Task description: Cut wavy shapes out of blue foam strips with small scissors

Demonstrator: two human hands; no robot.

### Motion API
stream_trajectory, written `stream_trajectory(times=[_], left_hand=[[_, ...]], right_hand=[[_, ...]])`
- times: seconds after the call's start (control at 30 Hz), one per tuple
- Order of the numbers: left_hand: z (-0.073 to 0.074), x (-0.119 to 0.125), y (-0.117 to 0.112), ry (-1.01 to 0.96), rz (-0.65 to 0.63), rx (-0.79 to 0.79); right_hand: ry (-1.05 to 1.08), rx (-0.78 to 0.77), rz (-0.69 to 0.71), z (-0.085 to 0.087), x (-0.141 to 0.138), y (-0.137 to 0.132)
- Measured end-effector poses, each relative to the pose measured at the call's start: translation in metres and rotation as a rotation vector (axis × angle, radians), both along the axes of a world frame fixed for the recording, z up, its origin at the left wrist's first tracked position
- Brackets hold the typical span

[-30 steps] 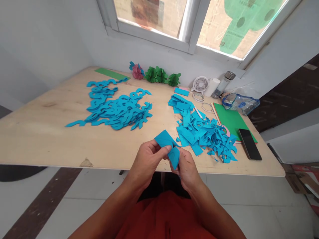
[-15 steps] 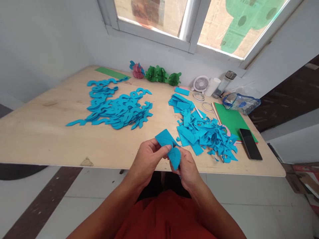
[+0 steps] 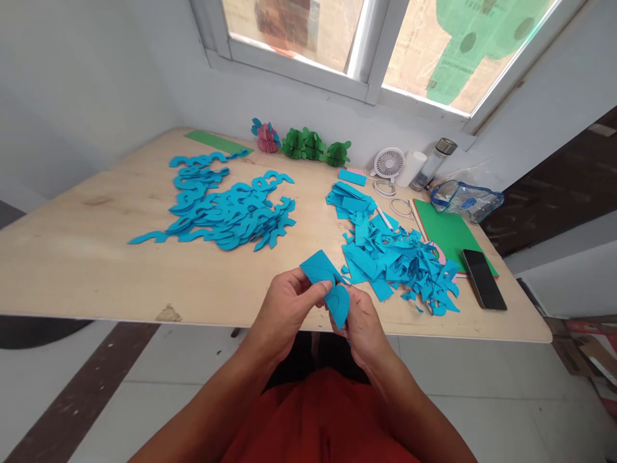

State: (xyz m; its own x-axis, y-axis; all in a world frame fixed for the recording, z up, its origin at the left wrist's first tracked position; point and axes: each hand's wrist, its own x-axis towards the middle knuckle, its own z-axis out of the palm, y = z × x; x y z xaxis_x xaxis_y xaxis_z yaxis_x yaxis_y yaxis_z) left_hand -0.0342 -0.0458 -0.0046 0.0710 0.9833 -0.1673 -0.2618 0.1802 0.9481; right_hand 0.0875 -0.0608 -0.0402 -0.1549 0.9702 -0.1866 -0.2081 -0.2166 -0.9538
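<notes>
1. Blue paper (image 3: 318, 265): between the hands, near the surface's (image 3: 216, 289) front edge.
2. Lower flap (image 3: 340, 307): shows broader than 1 s ago; probably just repositioning, little progress.
3. Left hand (image 3: 289, 305): fingers clamped on paper.
4. Right hand (image 3: 365, 326): fingers curled, grip hidden, can't tell.

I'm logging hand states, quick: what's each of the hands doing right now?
Left hand: closed, holding the blue paper.
Right hand: closed beside the paper's lower flap; what it grips is hidden.
</notes>
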Motion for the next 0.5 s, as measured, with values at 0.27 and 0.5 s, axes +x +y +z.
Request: stream_trajectory(times=[0.27, 0.5], left_hand=[[-0.0014, -0.0046, 0.0036, 0.026, -0.068, -0.005], [0.0014, -0.0031, 0.0034, 0.016, -0.058, 0.011]], right_hand=[[0.020, -0.076, 0.002, 0.0006, 0.0020, -0.0008], [0.035, -0.067, 0.009, -0.0005, 0.0029, -0.0002]])
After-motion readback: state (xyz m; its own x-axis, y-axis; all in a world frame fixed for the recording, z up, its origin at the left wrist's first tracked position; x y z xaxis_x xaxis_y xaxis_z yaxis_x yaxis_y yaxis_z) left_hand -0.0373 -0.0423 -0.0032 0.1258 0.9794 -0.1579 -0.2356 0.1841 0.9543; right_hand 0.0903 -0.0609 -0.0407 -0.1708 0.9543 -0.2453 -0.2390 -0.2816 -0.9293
